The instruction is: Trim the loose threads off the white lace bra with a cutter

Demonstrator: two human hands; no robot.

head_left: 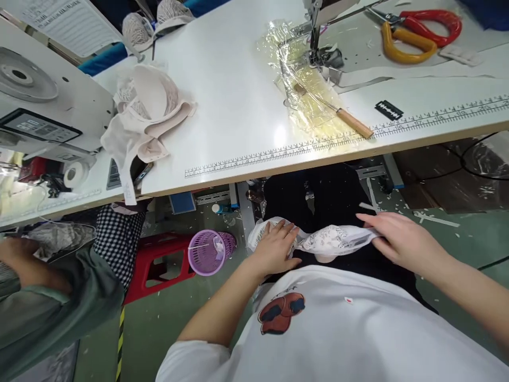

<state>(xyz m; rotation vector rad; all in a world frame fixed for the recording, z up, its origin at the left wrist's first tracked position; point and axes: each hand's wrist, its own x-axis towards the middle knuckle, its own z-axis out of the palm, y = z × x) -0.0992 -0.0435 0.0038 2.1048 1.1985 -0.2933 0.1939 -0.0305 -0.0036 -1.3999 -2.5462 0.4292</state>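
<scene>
White lace bra (326, 240) across our lap: left hand (274, 246) pressing flat, fingers spread; right hand (397, 241) pinching its end — keep it taut.

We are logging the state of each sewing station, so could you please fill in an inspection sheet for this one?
Surface: white table with a printed ruler along its front edge; yellowed plastic film by the sewing machine foot.
Job's things: white lace garment piece lying on the lap, below the table.
Clutter: pile of pale bras, scissors, wooden-handled awl, razor blade.
Hands: left hand flat on the garment's left end; right hand pinching its right end.
Cables: nothing seen.
Surroundings: purple basket, red stool, another person's sleeve at left, scraps on the green floor.
</scene>
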